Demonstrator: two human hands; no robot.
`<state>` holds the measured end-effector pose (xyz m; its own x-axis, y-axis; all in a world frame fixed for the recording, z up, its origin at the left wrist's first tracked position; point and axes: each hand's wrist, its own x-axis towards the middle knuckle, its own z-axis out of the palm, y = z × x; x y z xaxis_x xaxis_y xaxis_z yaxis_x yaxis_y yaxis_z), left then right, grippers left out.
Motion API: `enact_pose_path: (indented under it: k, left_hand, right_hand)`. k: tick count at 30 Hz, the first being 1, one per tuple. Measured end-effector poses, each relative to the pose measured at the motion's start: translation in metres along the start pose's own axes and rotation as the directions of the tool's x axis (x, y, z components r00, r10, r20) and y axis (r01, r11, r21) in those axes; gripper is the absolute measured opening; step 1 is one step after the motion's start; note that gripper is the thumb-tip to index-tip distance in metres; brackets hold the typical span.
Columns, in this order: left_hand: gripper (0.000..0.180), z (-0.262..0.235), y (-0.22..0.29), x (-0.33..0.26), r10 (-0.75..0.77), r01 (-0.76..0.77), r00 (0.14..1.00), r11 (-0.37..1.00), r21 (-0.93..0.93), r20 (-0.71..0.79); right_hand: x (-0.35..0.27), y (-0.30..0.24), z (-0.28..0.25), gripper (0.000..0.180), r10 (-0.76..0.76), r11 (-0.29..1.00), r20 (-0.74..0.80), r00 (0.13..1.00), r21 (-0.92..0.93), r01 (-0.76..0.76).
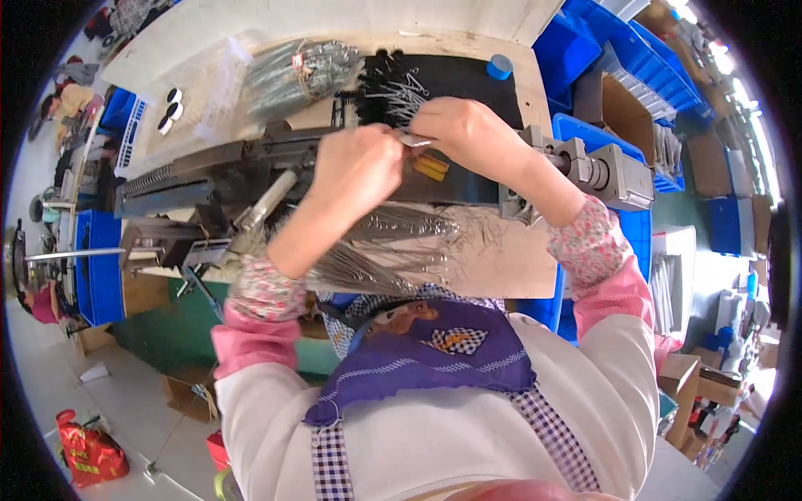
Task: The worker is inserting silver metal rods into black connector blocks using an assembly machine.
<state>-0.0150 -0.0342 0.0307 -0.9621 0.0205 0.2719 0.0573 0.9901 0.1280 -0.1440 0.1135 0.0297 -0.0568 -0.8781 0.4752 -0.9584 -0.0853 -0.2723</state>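
My left hand (pixel 361 165) and my right hand (pixel 468 134) meet over the long dark metal machine (pixel 221 171) on the bench. The fingers of both are closed in a pinch. A small shiny metal piece (pixel 416 141) shows between them, and I cannot make out which hand grips it or what it is. Just beyond lies a heap of wire brushes (pixel 393 92) with black bristles and looped wire ends. Below my fingers sits a yellow block (pixel 430 167) on the machine. Loose metal wires (pixel 359 263) lie in bunches along the near bench edge, partly under my left forearm.
A bag of wires (pixel 301 75) and a clear plastic tray (pixel 180 108) lie at the back left. A blue tape roll (pixel 499 67) rests on the black mat (pixel 468 83). The machine's grey end block (pixel 622 177) juts right, near blue bins (pixel 576 42).
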Motion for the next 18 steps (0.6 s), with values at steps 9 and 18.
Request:
enact_pose_path:
  k: [9,18]
  left_hand:
    - [0.029,0.008,0.015,-0.084,-0.607,0.129,0.709,0.613,-0.779,-0.36]
    - [0.06,-0.024,-0.024,-0.073,0.01,0.072,0.959,-0.976,-0.208,0.285]
  right_hand:
    - [0.031,-0.001,0.044,0.016,0.128,0.966,-0.141,0.982,0.242,-0.091]
    - [0.036,0.0,0.049,0.018,0.2,0.936,-0.088,0.976,0.312,-0.163]
